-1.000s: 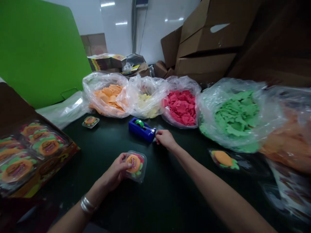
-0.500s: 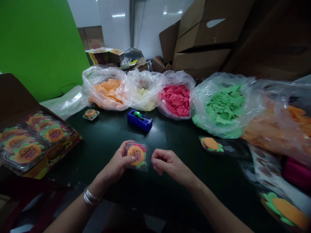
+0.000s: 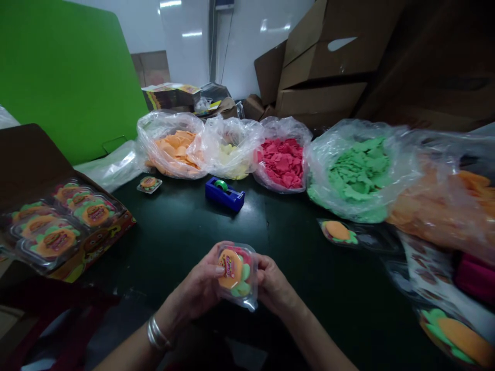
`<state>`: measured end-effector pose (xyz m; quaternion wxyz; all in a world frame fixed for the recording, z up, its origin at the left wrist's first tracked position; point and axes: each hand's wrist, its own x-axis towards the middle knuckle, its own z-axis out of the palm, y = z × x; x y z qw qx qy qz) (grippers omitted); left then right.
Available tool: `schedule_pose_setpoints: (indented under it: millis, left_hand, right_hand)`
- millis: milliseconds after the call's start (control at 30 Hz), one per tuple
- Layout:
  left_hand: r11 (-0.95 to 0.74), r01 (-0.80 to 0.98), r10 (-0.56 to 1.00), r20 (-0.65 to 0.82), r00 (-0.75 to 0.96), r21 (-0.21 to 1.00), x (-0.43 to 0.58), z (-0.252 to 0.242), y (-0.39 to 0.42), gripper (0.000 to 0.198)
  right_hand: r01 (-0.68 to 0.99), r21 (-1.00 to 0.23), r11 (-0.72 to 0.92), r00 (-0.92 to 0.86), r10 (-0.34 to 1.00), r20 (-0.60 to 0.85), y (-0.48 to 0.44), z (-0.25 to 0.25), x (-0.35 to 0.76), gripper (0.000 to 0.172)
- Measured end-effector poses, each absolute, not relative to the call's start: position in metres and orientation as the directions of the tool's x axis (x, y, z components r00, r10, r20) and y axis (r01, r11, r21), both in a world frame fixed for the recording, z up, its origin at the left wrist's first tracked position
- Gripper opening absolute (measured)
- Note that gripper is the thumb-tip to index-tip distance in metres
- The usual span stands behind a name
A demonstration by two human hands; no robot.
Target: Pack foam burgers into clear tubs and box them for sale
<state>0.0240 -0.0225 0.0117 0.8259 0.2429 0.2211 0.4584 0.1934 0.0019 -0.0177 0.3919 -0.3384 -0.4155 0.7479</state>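
A clear plastic clamshell box [image 3: 247, 278] with a foam burger inside, its orange bun labelled on top, is tilted up over the dark table. My left hand [image 3: 207, 281] grips it from the left, with the thumb pressed on the front. At the box's right edge my right hand [image 3: 273, 283] is closed, its thumb and fingers against the rim. Whether a bit of tape lies under those fingertips cannot be made out. Beyond the hands stands a blue tape dispenser [image 3: 225, 195] with a green-cored roll.
At left, an open display carton [image 3: 98, 250] holds several packed burgers. Another small packed burger [image 3: 149, 184] lies behind it. Bags of orange pieces [image 3: 178, 149], yellow pieces [image 3: 229, 154], red pieces [image 3: 281, 161] and green pieces [image 3: 361, 167] line the back. Unlabelled burgers [image 3: 336, 232] lie at right.
The box has moved slightly right and down and been turned and tilted. My right hand, apart from it before, now touches its right edge. The view has shifted a little.
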Motion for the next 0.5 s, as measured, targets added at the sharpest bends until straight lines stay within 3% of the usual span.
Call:
schedule_pose_setpoints:
  millis: [100, 267, 333, 500]
  left_hand:
    - [0.438, -0.651, 0.873, -0.121, 0.473, 0.619, 0.03, 0.012, -0.025, 0.048]
    - [0.31, -0.494, 0.924, -0.137, 0.356, 0.812, 0.028, 0.011, -0.025, 0.059]
    - [0.302, -0.407, 0.927, -0.167, 0.335, 0.862, 0.027, 0.011, -0.029, 0.063]
    - [0.387, -0.28, 0.912, -0.319, 0.259, 0.879, 0.017, 0.011, -0.033, 0.072]
  right_hand:
    - [-0.365, -0.867, -0.339, -0.4, 0.898, -0.183, -0.01, -0.021, 0.194, 0.046]
    - [-0.275, -0.943, -0.189, -0.246, 0.962, -0.121, -0.022, -0.009, 0.215, 0.02]
    - [-0.216, -0.96, -0.176, -0.292, 0.95, -0.109, -0.029, -0.004, 0.223, 0.01]
    - [-0.049, -0.991, -0.122, -0.369, 0.925, -0.095, -0.032, -0.008, 0.207, 0.012]
